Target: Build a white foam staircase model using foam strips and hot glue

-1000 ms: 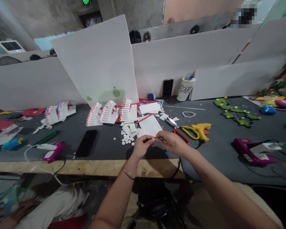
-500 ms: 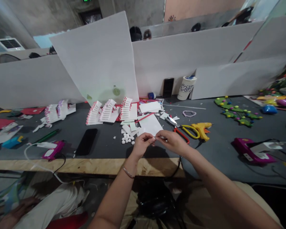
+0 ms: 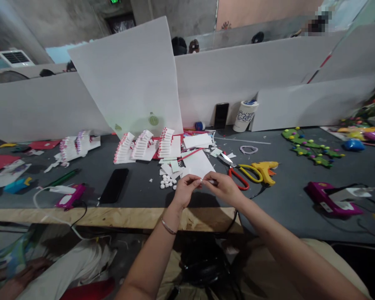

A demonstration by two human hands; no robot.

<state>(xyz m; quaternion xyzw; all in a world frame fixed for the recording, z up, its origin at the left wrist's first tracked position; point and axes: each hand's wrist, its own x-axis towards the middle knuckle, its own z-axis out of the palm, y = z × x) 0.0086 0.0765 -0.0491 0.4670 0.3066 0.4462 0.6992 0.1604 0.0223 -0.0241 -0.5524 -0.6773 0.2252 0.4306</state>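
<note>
My left hand [image 3: 185, 192] and my right hand [image 3: 224, 187] meet above the near edge of the table, fingertips almost touching. Both are closed in a pinch on a small white piece [image 3: 201, 181]; fingers cover much of it, so its exact shape is unclear. Under the fingertips lies a white sheet of paper [image 3: 197, 162]. Several round white pellets [image 3: 166, 182] sit in a cluster left of my left hand. Right of my right hand are scissors [image 3: 240, 171] with red and yellow handles, blades partly open, and a yellow glue gun [image 3: 266, 171].
Fanned white strips with red tips [image 3: 145, 143] stand behind the paper scraps. A black phone [image 3: 114, 186] lies to the left, and magenta power sockets [image 3: 71, 196] beyond it. A paper cup [image 3: 245, 116] stands at the back. Another person's leg [image 3: 71, 262] is at lower left.
The view has shifted very slightly. Both hands stay together over the paper, with the right fingers bent a little differently around the white piece.
</note>
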